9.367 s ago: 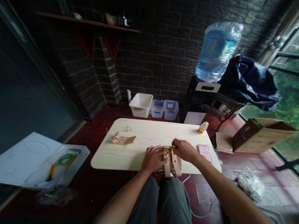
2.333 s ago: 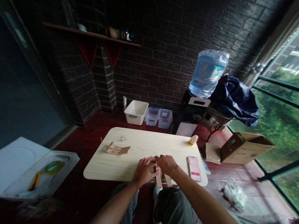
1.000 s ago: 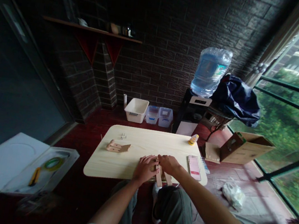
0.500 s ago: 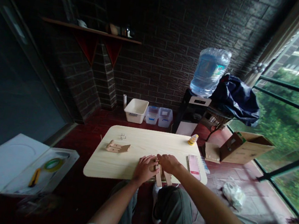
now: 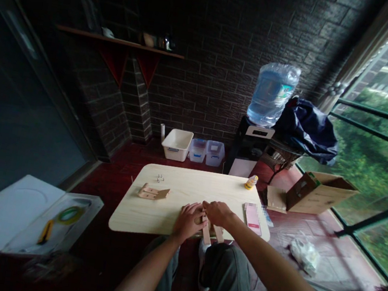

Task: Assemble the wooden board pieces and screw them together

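Observation:
Near the front edge of the pale table (image 5: 181, 182) lies a small wooden assembly (image 5: 206, 235), two of its slats pointing toward me. My left hand (image 5: 188, 218) grips its left side, with the thumb pressed against a slat. Curled over the far end of the same piece is my right hand (image 5: 218, 213), fingers pinched together. Whatever is between those fingers is hidden. A second wooden piece (image 5: 153, 193) with an upright end sits to the left, apart from both hands. Several small screws (image 5: 160, 178) stand behind it.
A phone with a pink screen (image 5: 253, 218) lies right of my right hand. At the back right corner stands a small yellow-labelled bottle (image 5: 251, 182). An open white case (image 5: 54, 222) with yellow-black pliers (image 5: 45, 232) is at the left. A cardboard box (image 5: 314, 192) stands on the floor.

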